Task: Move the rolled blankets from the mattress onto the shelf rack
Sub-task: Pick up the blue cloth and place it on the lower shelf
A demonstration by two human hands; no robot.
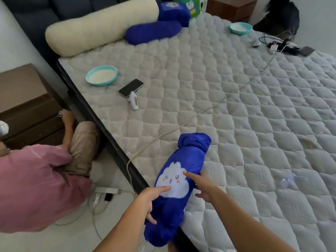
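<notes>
A rolled blue blanket with a white cloud face (179, 180) lies at the near left edge of the quilted mattress (236, 106), its lower end hanging over the side. My left hand (151, 199) grips its left side, thumb on the cloud patch. My right hand (201, 185) touches its right side with the fingers spread. Another rolled blue blanket (152, 31) lies at the head of the mattress beside a cream bolster (101, 24), with a folded blue blanket (174, 12) behind it. No shelf rack is in view.
Two teal bowls (101, 75) (241, 28), a phone (131, 87), a white gadget (133, 100) and a cable (200, 110) lie on the mattress. A person in a pink shirt (36, 188) crouches on the floor at left by a brown drawer unit (27, 106). Chargers lie on the floor.
</notes>
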